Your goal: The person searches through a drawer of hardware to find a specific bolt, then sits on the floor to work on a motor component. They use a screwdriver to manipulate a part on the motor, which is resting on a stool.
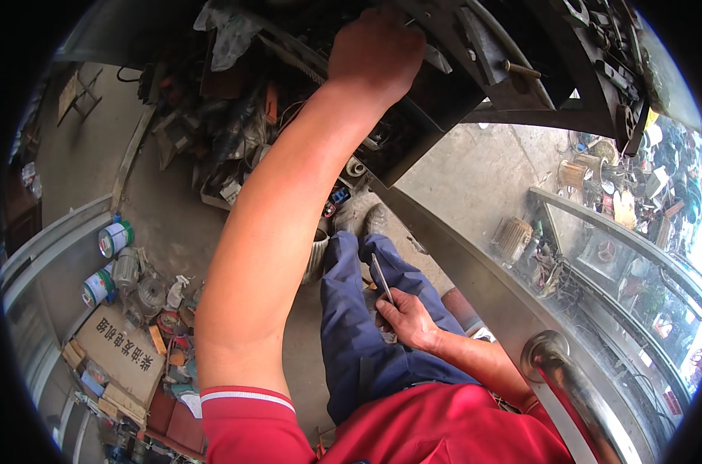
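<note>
Work looks mid-way: left hand (375, 48) reaches up, clenched on something unseen inside the dark greasy metal machine housing (444, 100), parts there still exposed, while right hand (406, 319) rests on the thigh gripping a slim grey metal tool (381, 278), unused.

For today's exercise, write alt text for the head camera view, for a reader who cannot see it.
Seen from above, a person's left hand reaches up into a dark metal machine frame while the right hand holds a thin metal tool over blue trousers. Paint cans and scrap litter the concrete floor.
</note>
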Tool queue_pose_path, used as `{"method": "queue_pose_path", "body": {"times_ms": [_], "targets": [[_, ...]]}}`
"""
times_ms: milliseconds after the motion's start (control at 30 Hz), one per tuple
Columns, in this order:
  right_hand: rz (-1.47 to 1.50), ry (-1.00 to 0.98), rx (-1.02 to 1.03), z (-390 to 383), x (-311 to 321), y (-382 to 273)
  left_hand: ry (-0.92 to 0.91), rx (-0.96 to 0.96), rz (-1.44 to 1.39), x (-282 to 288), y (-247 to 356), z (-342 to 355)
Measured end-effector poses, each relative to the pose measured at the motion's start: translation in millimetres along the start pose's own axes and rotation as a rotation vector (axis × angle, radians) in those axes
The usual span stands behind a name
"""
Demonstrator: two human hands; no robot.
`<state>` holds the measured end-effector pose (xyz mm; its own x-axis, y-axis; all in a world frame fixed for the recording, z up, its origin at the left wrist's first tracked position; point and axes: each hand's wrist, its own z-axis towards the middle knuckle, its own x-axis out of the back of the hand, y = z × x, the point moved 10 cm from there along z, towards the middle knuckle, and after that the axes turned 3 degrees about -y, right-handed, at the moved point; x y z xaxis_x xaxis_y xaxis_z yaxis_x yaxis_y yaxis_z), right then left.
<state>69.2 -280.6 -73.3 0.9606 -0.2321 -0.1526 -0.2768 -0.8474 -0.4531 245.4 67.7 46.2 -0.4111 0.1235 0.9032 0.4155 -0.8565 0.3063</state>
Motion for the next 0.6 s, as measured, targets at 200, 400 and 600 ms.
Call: {"method": "queue_pose_path", "body": {"times_ms": [200, 400, 600], "targets": [[0.021, 0.015, -0.03, -3.3, 4.2, 5.3, -0.059, 0.095, -0.098, 8.1, -2.5, -5.6], [-0.025, 0.046, -0.016, -5.3, 8.9, 4.8, -0.398, -0.138, -0.298, -29.1, 48.4, -30.3], [-0.124, 0.156, 0.069, -28.6, 10.9, -6.3, -0.664, -0.155, -0.304, -71.9, 68.0, -25.9]]}}
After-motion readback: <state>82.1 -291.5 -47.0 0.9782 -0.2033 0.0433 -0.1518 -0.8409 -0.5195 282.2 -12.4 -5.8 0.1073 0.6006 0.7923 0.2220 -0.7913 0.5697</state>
